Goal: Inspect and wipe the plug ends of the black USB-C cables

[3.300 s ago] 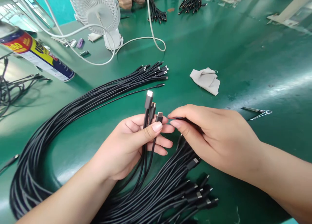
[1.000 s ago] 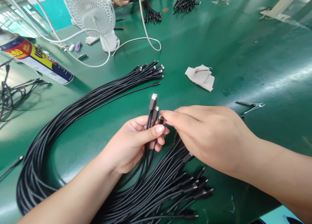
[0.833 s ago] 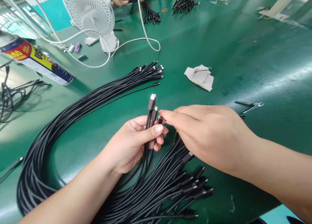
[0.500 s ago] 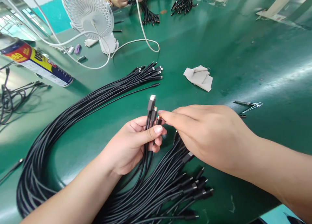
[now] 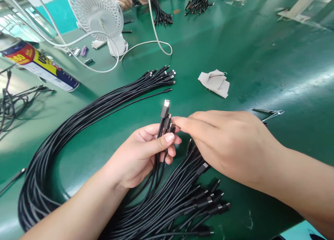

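A glossy green flat tabletop (image 5: 261, 69) is supporting the items. A U-shaped bundle of thin black cables (image 5: 49, 139) is curving across it, with both plug-bearing ends pointing right. A round white plastic fan (image 5: 95, 17) is standing beyond the bundle at the upper left. A cylindrical blue, yellow and red spray can (image 5: 45, 66) is standing at the left, apart from the bundle.

The bare right hand (image 5: 231, 146) is extending from the right edge, its index fingertip resting close beside the held plugs; the inner side of this grip is facing away, so whether it is pinching anything cannot be told. The bare left hand (image 5: 141, 154) is pressing its grip together, thumb and fingers pinching three black cable ends (image 5: 166, 124) above the tabletop, between the bundle's two ends. A crumpled light-grey cloth piece (image 5: 215, 84) is lying beyond the right hand. A V-shaped silver metal tool (image 5: 273, 113) is lying near that hand. The silver rectangular metal tip (image 5: 167, 102) on the tallest plug is pointing upward.
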A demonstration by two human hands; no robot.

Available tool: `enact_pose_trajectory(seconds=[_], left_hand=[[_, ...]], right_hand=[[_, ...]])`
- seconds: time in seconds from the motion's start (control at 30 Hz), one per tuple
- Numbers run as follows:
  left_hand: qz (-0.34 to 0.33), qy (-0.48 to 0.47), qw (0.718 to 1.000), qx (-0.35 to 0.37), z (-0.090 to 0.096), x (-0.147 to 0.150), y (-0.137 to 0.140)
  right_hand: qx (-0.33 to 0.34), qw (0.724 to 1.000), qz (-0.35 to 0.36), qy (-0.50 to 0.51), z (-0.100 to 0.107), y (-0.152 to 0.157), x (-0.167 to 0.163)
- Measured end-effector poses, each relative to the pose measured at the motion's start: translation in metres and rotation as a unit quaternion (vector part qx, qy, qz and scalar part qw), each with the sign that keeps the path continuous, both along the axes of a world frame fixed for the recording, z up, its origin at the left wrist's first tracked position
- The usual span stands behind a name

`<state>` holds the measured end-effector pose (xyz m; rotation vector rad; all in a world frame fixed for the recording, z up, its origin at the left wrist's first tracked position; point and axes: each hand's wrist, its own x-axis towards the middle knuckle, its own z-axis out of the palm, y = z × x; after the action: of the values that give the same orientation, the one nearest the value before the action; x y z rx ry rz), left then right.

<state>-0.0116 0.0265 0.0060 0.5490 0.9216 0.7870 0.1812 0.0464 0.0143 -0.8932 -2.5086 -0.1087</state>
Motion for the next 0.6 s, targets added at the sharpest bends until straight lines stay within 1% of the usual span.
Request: enact_pose_trajectory(seconds=[0.1, 0.23, 0.4, 0.6], left_hand=[[-0.005, 0.013, 1.0, -0.001, 0.0014, 0.0003, -0.001], [-0.008, -0.004, 1.0, -0.006, 0.0018, 0.0008, -0.004], [-0.008, -0.015, 1.0, -0.007, 0.0031, 0.0013, -0.006], [0.002, -0.026, 1.0, -0.005, 0.0027, 0.0026, -0.0042]], right_hand=[[-0.006, 1.0, 0.001, 0.014, -0.0015, -0.0004, -0.0018], [-0.009, 0.999, 0.014, 0.037, -0.0032, -0.001, -0.0039], [0.012, 0.997, 0.027, 0.077, -0.0031, -0.0008, -0.0043], [0.003, 0.998, 0.027, 0.062, -0.0036, 0.0, -0.0046]])
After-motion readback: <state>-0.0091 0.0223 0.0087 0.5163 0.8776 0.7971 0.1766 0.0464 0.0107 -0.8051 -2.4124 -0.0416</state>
